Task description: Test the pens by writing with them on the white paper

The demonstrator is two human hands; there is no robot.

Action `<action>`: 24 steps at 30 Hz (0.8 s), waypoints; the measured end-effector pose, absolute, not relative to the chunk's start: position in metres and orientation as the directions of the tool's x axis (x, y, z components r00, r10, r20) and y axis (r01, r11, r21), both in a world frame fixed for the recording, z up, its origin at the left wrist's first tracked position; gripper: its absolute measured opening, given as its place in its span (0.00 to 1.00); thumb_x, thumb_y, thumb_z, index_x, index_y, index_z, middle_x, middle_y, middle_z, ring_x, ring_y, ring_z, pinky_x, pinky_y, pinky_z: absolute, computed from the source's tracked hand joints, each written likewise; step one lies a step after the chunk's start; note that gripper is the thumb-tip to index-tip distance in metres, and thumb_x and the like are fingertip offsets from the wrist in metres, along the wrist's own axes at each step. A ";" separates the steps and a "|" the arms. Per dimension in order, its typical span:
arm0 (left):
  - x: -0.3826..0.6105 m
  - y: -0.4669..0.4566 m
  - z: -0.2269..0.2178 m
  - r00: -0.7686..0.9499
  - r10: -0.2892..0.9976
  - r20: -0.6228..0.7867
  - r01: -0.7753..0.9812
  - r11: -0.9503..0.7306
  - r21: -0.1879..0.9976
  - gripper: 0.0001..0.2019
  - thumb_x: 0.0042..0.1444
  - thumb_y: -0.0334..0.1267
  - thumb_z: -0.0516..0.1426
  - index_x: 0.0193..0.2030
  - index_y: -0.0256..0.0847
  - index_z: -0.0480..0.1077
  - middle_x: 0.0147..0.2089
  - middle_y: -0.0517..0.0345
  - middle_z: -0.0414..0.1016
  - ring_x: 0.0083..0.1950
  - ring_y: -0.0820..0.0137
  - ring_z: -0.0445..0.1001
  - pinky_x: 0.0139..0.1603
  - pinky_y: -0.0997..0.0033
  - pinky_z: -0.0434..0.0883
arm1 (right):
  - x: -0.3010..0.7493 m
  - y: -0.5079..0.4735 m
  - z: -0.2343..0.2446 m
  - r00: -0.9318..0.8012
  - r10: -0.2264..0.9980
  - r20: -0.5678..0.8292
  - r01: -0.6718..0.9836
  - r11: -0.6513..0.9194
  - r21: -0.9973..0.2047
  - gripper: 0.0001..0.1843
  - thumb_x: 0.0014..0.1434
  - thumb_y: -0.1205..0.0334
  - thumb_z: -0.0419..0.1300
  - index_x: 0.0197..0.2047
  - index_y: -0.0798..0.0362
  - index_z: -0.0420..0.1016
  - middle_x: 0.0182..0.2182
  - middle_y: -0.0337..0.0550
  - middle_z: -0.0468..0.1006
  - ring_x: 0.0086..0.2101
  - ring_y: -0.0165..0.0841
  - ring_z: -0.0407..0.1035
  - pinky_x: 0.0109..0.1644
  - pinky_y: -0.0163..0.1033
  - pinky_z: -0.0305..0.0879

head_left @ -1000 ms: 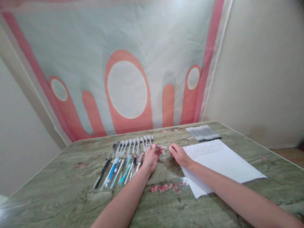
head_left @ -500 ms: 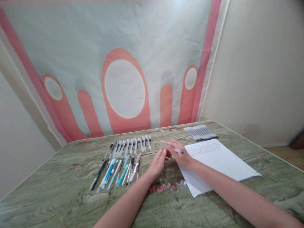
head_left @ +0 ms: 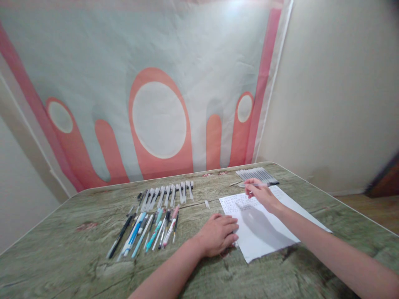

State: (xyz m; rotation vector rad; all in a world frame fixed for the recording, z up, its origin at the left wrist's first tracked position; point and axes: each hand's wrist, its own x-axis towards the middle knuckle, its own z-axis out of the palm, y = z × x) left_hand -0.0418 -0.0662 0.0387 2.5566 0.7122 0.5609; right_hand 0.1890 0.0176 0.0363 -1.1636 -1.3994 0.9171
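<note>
My right hand (head_left: 257, 193) is raised over the upper part of a white sheet of paper (head_left: 268, 228). Its fingers pinch a slim pen (head_left: 266, 184) with a clear barrel and a dark end, held nearly level. Handwritten lines fill the top left of the sheet. Flat on the table, my left hand (head_left: 220, 233) rests with its fingertips at the sheet's left edge and holds nothing. A small whitish piece (head_left: 207, 204), perhaps a pen cap, lies just beyond my left hand.
Several similar clear pens (head_left: 254, 175) lie side by side at the back right. Left of centre, several whitish pen parts with dark clips (head_left: 166, 195) form a row, with assorted coloured pens (head_left: 152, 232) nearer me. The wood-patterned table (head_left: 77, 249) meets a printed backdrop.
My hands, close together before, have separated. The right carried the pen rightward over the paper; the left came down flat at its edge. The small whitish piece now shows on the table.
</note>
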 end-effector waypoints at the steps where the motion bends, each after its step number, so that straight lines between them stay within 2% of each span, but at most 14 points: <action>1: -0.042 -0.066 0.039 0.786 0.562 0.259 0.392 -0.776 0.494 0.16 0.57 0.41 0.46 0.52 0.48 0.64 0.55 0.51 0.66 0.57 0.62 0.61 0.55 0.59 0.51 | 0.194 0.011 0.026 0.027 0.976 0.216 0.216 0.205 -0.955 0.11 0.49 0.56 0.55 0.33 0.54 0.64 0.20 0.35 0.69 0.20 0.28 0.64 0.23 0.33 0.61; 6: -0.041 -0.066 0.039 0.788 0.555 0.267 0.398 -0.789 0.468 0.17 0.58 0.42 0.45 0.52 0.48 0.64 0.54 0.52 0.66 0.57 0.64 0.61 0.55 0.61 0.52 | 0.214 -0.011 -0.007 0.029 0.980 0.195 0.358 0.172 -0.918 0.11 0.51 0.54 0.53 0.32 0.54 0.65 0.17 0.35 0.69 0.19 0.28 0.63 0.22 0.33 0.58; 10: -0.042 -0.064 0.037 0.780 0.532 0.328 0.379 -0.820 0.429 0.16 0.58 0.42 0.44 0.51 0.49 0.65 0.53 0.52 0.68 0.55 0.65 0.63 0.53 0.64 0.54 | 0.219 -0.012 -0.010 0.017 0.977 0.211 0.397 0.187 -0.899 0.12 0.53 0.53 0.51 0.25 0.52 0.60 0.14 0.32 0.66 0.16 0.27 0.61 0.22 0.33 0.57; 14: -0.042 -0.063 0.037 0.790 0.521 0.323 0.382 -0.831 0.404 0.16 0.59 0.42 0.44 0.51 0.48 0.65 0.53 0.52 0.68 0.55 0.65 0.63 0.53 0.64 0.54 | 0.220 -0.010 -0.010 0.065 0.965 0.256 0.521 0.186 -0.833 0.10 0.53 0.56 0.50 0.23 0.51 0.58 0.12 0.30 0.64 0.16 0.27 0.59 0.22 0.33 0.55; 19: -0.041 -0.062 0.036 0.770 0.511 0.382 0.335 -0.834 0.438 0.16 0.58 0.42 0.45 0.50 0.49 0.66 0.52 0.53 0.69 0.54 0.65 0.64 0.52 0.65 0.56 | 0.223 -0.009 -0.012 0.076 0.947 0.311 0.646 0.191 -0.739 0.09 0.51 0.59 0.50 0.22 0.51 0.59 0.13 0.31 0.63 0.17 0.28 0.59 0.23 0.34 0.54; 24: -0.041 -0.063 0.037 0.770 0.546 0.330 0.333 -0.786 0.522 0.15 0.57 0.43 0.46 0.49 0.49 0.66 0.53 0.52 0.68 0.55 0.64 0.63 0.54 0.63 0.54 | 0.225 -0.009 -0.012 0.041 0.946 0.321 0.674 0.211 -0.708 0.09 0.51 0.59 0.49 0.22 0.51 0.59 0.15 0.33 0.64 0.18 0.29 0.60 0.25 0.35 0.54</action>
